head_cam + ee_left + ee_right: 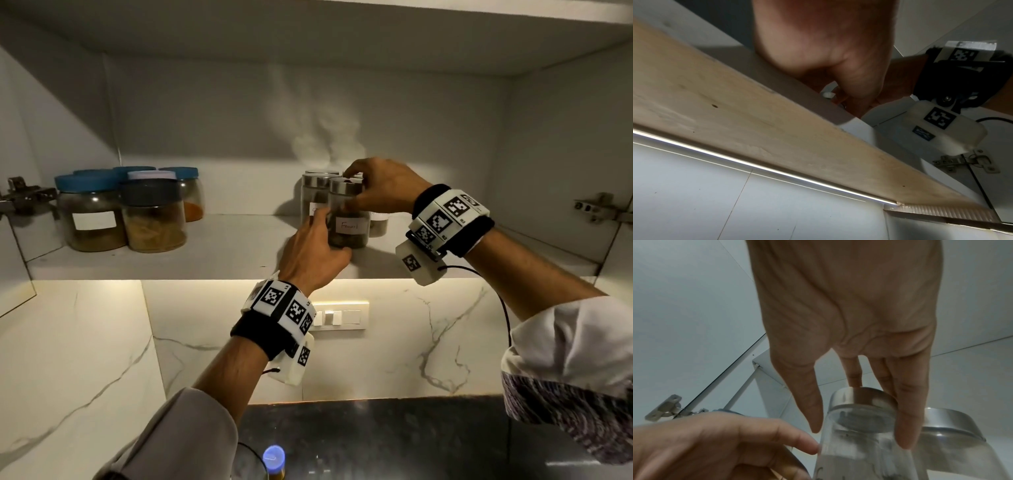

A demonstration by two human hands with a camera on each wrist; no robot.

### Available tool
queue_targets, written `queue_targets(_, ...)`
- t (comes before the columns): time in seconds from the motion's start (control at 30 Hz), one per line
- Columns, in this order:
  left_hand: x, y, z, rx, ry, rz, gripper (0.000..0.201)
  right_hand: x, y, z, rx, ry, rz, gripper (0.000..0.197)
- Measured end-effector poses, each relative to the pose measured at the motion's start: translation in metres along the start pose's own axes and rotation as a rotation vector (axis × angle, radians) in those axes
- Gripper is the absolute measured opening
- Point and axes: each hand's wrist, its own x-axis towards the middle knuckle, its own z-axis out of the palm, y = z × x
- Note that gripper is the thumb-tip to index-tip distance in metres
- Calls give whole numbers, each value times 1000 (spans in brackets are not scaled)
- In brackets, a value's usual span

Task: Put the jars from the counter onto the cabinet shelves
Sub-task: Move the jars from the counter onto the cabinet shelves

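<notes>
A glass jar with a steel lid and a handwritten "Fennel" label [351,228] stands on the cabinet shelf [222,253], near the shelf's middle. My left hand [318,246] wraps its lower left side, with the thumb in front of the base. From the right, my right hand [380,192] reaches over the lid with its fingers curled down around the rim. In the right wrist view the jar [859,443] sits under that hand [849,321], a finger lying down its right side, while the left hand [725,443] touches the glass. The left wrist view shows mostly my left palm [828,48].
More steel-lidded jars [315,195] stand close behind and to the right [378,224] of the held one. Several blue-lidded jars [90,212] and a grey-lidded jar [152,216] fill the shelf's left end. Door hinges [596,209] flank the opening. A blue-capped bottle [273,457] stands on the dark counter.
</notes>
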Motion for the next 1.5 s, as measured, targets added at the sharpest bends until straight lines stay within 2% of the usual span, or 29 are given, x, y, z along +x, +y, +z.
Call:
queue_targets(0.3,-14,-1,-6,-56,82,53,57,-31,-14,1,1,41,33,69)
queue_targets(0.37,-30,-3,-10,-131,191,119,50,-53,-26,4,61,139,-17,66)
queue_targets(0.43,-56,-11,-12,-170,365,220,34,-85,-37,14,210,232,-115,56)
queue_targets(0.5,-94,-27,-12,-145,496,267,19,-120,-43,36,400,203,-221,40)
queue_targets(0.57,-140,-52,-10,-126,532,244,13,-156,-45,73,576,87,-269,23)
queue_targets(0.63,-186,-88,-3,-103,504,149,13,-187,-44,123,678,-45,-224,12)
queue_targets(0.73,-252,-152,13,2,425,-164,15,-220,-31,216,764,-224,-40,7)
queue_targets(0.9,-353,-235,51,158,19,-548,7,-258,-3,359,611,-471,195,13)
queue_targets(1.0,-390,-257,75,155,-274,-721,43,-262,1,414,481,-589,271,23)
queue_targets(1.07,-404,-263,96,163,-433,-724,60,-253,2,445,404,-624,274,35)
queue_targets(1.13,-411,-268,117,168,-530,-727,73,-237,3,474,338,-639,218,49)
queue_targets(1.23,-416,-276,137,210,-586,-779,85,-209,0,511,239,-670,66,60)
queue_targets(1.33,-421,-280,148,245,-529,-800,85,-186,-5,545,74,-777,-130,76)
queue_targets(1.4,-423,-281,154,272,-472,-800,81,-181,-7,565,-7,-837,-214,76)
queue_targets(1.5,-424,-281,161,301,-420,-798,74,-182,-1,580,-33,-859,-261,62)
